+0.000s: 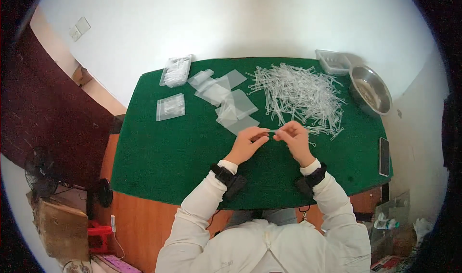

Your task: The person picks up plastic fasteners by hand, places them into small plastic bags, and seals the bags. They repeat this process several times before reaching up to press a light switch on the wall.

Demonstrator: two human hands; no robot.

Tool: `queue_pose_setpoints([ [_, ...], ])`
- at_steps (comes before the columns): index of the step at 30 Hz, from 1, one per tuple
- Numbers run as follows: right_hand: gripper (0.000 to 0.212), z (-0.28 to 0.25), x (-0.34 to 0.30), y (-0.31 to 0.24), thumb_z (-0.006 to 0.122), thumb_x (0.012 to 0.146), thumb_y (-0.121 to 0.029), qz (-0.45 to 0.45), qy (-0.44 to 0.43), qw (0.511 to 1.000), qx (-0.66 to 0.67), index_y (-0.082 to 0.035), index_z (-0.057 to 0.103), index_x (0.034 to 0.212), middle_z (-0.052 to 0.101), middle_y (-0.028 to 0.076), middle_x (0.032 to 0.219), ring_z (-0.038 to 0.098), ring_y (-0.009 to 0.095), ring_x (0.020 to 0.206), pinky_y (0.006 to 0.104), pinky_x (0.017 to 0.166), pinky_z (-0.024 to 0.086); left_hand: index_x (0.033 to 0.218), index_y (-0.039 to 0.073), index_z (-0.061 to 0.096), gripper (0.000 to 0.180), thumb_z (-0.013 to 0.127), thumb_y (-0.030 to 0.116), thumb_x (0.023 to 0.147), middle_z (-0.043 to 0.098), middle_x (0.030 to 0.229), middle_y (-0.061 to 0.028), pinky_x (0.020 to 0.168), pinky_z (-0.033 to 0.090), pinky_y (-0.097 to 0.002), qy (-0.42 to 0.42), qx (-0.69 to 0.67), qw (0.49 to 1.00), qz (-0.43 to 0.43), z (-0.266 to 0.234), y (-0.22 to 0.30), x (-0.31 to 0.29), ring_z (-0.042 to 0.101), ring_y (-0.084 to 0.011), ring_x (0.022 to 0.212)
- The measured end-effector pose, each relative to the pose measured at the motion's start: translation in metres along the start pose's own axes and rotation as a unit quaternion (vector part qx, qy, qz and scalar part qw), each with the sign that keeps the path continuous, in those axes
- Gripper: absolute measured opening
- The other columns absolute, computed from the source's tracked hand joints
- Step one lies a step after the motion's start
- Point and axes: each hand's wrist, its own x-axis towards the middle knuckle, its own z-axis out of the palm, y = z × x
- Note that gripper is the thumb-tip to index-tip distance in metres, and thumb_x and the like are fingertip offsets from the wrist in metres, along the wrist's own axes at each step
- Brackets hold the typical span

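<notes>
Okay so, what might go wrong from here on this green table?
The phone lies near the right edge of the green table, so a bump might knock it off. The left hand is close to loose, overlapping clear bags, which might slide. Plastic pieces lie loose near the right hand and might scatter.

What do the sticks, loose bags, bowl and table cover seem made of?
The sticks: probably plastic, smooth; they look whitish to clear.
The loose bags: likely thin plastic film; green shows through them.
The bowl: metal, perhaps stainless steel, shiny; grey with bright reflections.
The table cover: matt green, perhaps felt or carpet; it shows no gloss.
</notes>
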Motion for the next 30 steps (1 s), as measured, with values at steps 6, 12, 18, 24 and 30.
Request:
queue_pose_setpoints([
  [6, 0.006, 0.009, -0.002, 0.0, 0.055, 0.082, -0.006, 0.126, -0.148, 0.979, -0.056, -0.001, 0.052, 0.083, 0.06, 0.007, 0.072, 0.058, 0.012, 0.061, 0.0231, 0.055, 0.046, 0.091, -0.002, 0.062, 0.014, 0.058, 0.005, 0.079, 0.059, 0.08, -0.0061, 0.064, 0.044, -0.023, 0.011, -0.03, 0.998, 0.048, -0.005, -0.007, 0.0, 0.055, -0.0112, 0.07],
  [12, 0.009, 0.012, -0.007, -0.004, 0.054, 0.083, -0.011, 0.15, -0.212, 0.965, -0.045, -0.002, 0.053, 0.087, 0.061, 0.006, 0.074, 0.057, 0.01, 0.061, 0.0216, 0.055, 0.046, 0.092, -0.003, 0.061, 0.016, 0.053, 0.009, 0.084, 0.06, 0.081, -0.005, 0.071, 0.044, -0.0242, -0.024, -0.099, 0.995, 0.01, 0.0, -0.002, 0.001, 0.056, -0.0121, 0.074],
  [18, 0.009, 0.01, -0.007, 0.004, 0.053, 0.084, -0.012, 0.137, -0.24, 0.956, -0.103, -0.003, 0.054, 0.085, 0.059, 0.003, 0.071, 0.055, 0.008, 0.06, 0.0207, 0.054, 0.044, 0.09, -0.004, 0.06, 0.019, 0.05, 0.013, 0.087, 0.061, 0.081, -0.0053, 0.072, 0.045, -0.0256, -0.05, -0.147, 0.987, -0.03, -0.003, -0.011, -0.001, 0.056, -0.0127, 0.076],
  [24, 0.011, 0.009, -0.006, 0.007, 0.054, 0.084, -0.015, 0.105, -0.258, 0.946, -0.168, -0.004, 0.054, 0.084, 0.058, 0.001, 0.069, 0.054, 0.006, 0.058, 0.0192, 0.052, 0.044, 0.091, -0.003, 0.058, 0.02, 0.05, 0.015, 0.088, 0.06, 0.082, -0.0054, 0.072, 0.046, -0.0262, 0.004, -0.213, 0.975, -0.06, -0.005, -0.018, 0.001, 0.057, -0.013, 0.076],
  [30, 0.011, 0.003, 0.003, 0.002, 0.061, 0.076, -0.015, -0.15, -0.126, 0.907, -0.373, -0.005, 0.056, 0.076, 0.057, 0.004, 0.07, 0.054, 0.018, 0.067, 0.0304, 0.06, 0.043, 0.091, -0.002, 0.057, 0.021, 0.05, 0.018, 0.088, 0.06, 0.083, -0.0053, 0.071, 0.048, -0.0263, 0.019, -0.215, 0.974, -0.067, -0.004, -0.02, 0.002, 0.058, -0.0131, 0.075],
])
